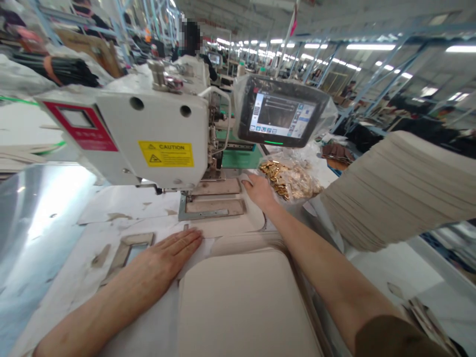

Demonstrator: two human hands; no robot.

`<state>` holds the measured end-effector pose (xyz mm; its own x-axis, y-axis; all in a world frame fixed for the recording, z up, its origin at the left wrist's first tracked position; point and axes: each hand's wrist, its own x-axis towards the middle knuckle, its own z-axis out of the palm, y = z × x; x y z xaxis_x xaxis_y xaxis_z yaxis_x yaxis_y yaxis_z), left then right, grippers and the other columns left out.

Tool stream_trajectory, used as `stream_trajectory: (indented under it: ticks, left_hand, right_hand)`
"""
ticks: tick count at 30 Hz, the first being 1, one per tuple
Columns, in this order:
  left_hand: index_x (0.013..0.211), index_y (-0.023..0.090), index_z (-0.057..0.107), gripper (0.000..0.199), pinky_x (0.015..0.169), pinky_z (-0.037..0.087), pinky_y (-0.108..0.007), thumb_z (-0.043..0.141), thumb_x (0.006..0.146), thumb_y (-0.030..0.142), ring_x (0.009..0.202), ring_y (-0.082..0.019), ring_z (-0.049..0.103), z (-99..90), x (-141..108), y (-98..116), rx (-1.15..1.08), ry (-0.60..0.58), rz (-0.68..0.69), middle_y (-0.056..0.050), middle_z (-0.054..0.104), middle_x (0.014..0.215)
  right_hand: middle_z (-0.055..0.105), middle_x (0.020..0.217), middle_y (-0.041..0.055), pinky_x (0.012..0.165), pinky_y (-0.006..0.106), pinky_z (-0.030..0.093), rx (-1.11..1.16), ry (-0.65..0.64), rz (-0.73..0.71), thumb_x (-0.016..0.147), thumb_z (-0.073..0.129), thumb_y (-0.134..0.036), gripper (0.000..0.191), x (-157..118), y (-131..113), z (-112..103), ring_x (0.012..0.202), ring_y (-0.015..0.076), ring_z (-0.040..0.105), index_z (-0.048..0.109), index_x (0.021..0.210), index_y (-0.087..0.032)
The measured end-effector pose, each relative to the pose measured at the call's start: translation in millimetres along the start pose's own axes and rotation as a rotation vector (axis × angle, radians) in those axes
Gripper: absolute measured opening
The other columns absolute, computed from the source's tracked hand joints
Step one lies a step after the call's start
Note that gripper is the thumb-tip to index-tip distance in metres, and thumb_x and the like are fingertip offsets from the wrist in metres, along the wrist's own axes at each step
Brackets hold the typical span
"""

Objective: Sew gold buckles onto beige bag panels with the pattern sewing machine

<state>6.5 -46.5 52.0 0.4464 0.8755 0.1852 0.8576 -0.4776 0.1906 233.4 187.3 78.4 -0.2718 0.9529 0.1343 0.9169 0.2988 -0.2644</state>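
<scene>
A beige panel with rounded corners [219, 227] lies under the metal clamp frame [204, 215] of a white sewing machine [159, 129]. My left hand [174, 250] rests flat, fingers stretched out together, its tips at the panel's near left edge. At the panel's far right side is my right hand [258, 191], its thumb and fingers around the edge; the fingers' undersides are hidden. Just in front of me a stack of similar beige panels [241, 302] lies on the table, close to both forearms.
A control screen [280, 114] stands behind the machine's right side. A clear bag of gold metal pieces [290, 178] sits beyond my right hand. Many beige panels are piled at the right [401, 193]. A small rectangular frame [128, 253] lies at the left. Another person [191, 39] is farther back.
</scene>
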Motion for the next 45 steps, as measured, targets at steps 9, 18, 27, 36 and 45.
stream_trajectory:
  ticks: [9, 18, 27, 36, 45]
  left_hand:
    - [0.138, 0.024, 0.054, 0.05, 0.109, 0.046, -0.041, 0.045, 0.089, 0.016, 0.134, -0.024, 0.049, -10.3, 8, 10, 0.059, -0.053, 0.011, -0.006, 0.051, 0.146]
    - [0.141, 0.018, 0.05, 0.051, 0.113, 0.042, -0.041, 0.042, 0.09, 0.016, 0.137, -0.024, 0.045, 11.9, 3, 8, 0.162, 0.051, 0.008, -0.009, 0.052, 0.146]
    - [0.139, 0.018, 0.051, 0.051, 0.112, 0.042, -0.043, 0.046, 0.089, 0.016, 0.129, -0.025, 0.049, 7.6, 12, 4, 0.026, 0.045, -0.012, -0.01, 0.059, 0.136]
    - [0.129, 0.024, 0.059, 0.038, 0.104, 0.047, -0.039, 0.047, 0.094, 0.021, 0.115, -0.022, 0.053, 3.3, 20, 7, -0.017, 0.048, -0.069, -0.007, 0.062, 0.123]
    - [0.14, 0.018, 0.049, 0.053, 0.108, 0.042, -0.04, 0.044, 0.088, 0.009, 0.123, -0.024, 0.05, 6.4, 13, 12, 0.18, 0.078, 0.071, -0.007, 0.061, 0.13]
  right_hand:
    - [0.072, 0.105, 0.0122, 0.082, 0.032, 0.047, 0.012, -0.032, 0.054, 0.096, 0.045, -0.038, 0.032, 1, -6, 0, 0.101, 0.026, 0.066, 0.07, 0.105, -0.02]
    - [0.071, 0.102, 0.0116, 0.083, 0.035, 0.048, -0.033, -0.038, -0.029, 0.098, 0.042, -0.036, 0.032, -1, -8, 3, 0.102, 0.0285, 0.065, 0.068, 0.111, -0.023]
    - [0.058, 0.121, 0.0168, 0.092, 0.038, 0.048, 0.264, 0.16, -0.316, 0.093, 0.049, -0.026, 0.038, -45, 19, -15, 0.106, 0.0261, 0.059, 0.056, 0.129, -0.015]
    - [0.067, 0.107, 0.011, 0.09, 0.041, 0.051, 0.329, 0.003, -0.731, 0.084, 0.045, -0.006, 0.035, -117, 67, -17, 0.101, 0.0231, 0.06, 0.069, 0.107, -0.018]
    - [0.053, 0.143, 0.0119, 0.113, 0.046, 0.038, -0.062, -0.111, -0.718, 0.098, 0.048, -0.025, 0.041, -133, 69, -32, 0.135, 0.027, 0.046, 0.057, 0.136, -0.013]
